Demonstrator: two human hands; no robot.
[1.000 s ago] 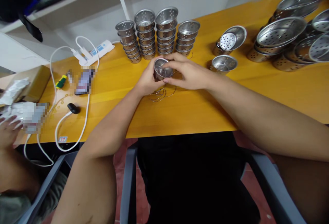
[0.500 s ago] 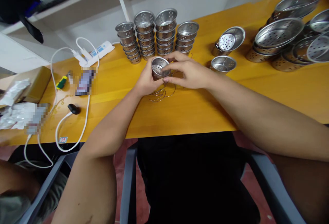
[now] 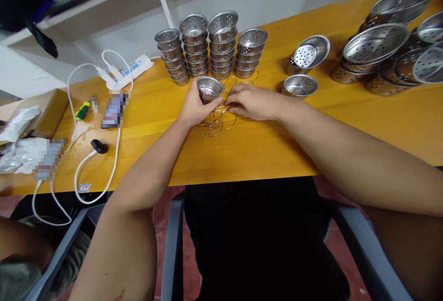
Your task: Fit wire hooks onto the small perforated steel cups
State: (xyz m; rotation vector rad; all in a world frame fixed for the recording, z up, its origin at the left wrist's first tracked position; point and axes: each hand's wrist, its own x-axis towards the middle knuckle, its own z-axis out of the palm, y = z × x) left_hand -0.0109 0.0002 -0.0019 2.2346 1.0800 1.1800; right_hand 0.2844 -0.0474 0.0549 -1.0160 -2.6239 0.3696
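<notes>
A small perforated metal cup [image 3: 210,90] is gripped in my left hand [image 3: 194,105], its open rim facing up and slightly tilted. My right hand [image 3: 251,102] is just to the right of the cup, apart from it. Its fingers are pinched together on a thin wire ring, partly hidden by the fingertips. Several loose wire rings [image 3: 212,128] lie on the table below and between my hands. More thin wire pieces [image 3: 256,78] show behind my right hand, near the cup stacks.
Stacks of perforated cups [image 3: 194,45] stand along the back. To the right are a tilted cup [image 3: 313,52], a single upright cup [image 3: 300,86] and larger perforated cups [image 3: 375,50]. A power strip [image 3: 131,71], phone [image 3: 114,111], black plug [image 3: 99,146] and cables lie left.
My right hand has left the cup's rim and moved down and right to the wire rings. My left hand has shifted slightly left with the cup.
</notes>
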